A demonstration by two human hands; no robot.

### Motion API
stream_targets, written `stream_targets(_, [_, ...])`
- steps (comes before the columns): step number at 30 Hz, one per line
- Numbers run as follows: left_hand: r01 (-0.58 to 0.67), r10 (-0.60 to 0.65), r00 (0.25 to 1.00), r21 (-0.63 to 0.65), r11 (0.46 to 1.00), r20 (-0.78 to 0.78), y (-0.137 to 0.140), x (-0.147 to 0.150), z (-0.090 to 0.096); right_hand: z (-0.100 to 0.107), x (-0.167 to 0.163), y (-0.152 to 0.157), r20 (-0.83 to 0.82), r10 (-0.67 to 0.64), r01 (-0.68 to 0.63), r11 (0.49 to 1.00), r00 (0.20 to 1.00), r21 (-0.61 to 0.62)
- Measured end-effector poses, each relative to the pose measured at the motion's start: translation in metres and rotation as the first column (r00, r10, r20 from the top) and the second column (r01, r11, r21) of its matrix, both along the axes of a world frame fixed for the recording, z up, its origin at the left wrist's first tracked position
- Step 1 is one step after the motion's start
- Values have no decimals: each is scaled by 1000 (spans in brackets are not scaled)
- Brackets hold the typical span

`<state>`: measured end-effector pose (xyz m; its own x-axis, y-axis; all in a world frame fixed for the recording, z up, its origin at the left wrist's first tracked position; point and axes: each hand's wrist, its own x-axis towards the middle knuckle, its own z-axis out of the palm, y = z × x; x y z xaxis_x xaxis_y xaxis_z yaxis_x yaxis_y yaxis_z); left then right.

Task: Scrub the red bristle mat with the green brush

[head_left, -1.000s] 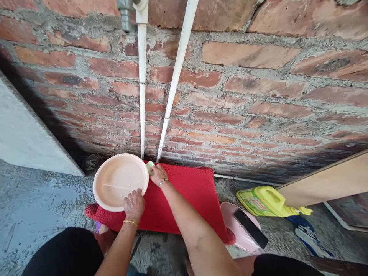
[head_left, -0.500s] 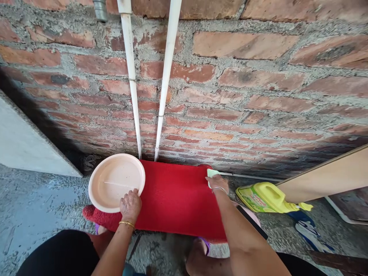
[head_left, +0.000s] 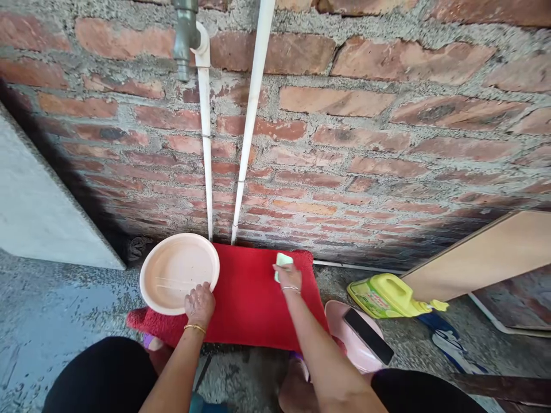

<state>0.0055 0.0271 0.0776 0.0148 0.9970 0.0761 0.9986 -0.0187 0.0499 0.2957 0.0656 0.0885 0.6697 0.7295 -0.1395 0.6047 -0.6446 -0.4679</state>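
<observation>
A round, pale pink basin (head_left: 178, 258) stands tilted on the left part of a red mat (head_left: 245, 304) with a fuzzy underside. My left hand (head_left: 200, 304) is closed over the basin's near right rim. Inside, the basin shows a little water and a few specks. My right hand (head_left: 289, 276), slightly blurred, grips a pale green block (head_left: 283, 260) against the mat's upper right part. Whether the block is soap or a sponge I cannot tell.
To the right, a phone (head_left: 369, 336) lies on a pink stool (head_left: 338, 318). Beyond it are a yellow detergent jug (head_left: 383, 295), a flip-flop (head_left: 458, 353) and a leaning board (head_left: 477, 252). White pipes (head_left: 245, 155) and a tap (head_left: 184, 40) run along the brick wall (head_left: 336, 103).
My right hand has slid left across the mat with the pale green block. The left hand stays on the basin rim. The view has tilted up, showing more of the tap and stool.
</observation>
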Motion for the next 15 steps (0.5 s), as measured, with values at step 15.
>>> stream_targets(15, [-22, 24, 999, -37, 999, 41, 0, 1, 7, -10, -51, -8, -2, 249, -248, 966, 969, -75])
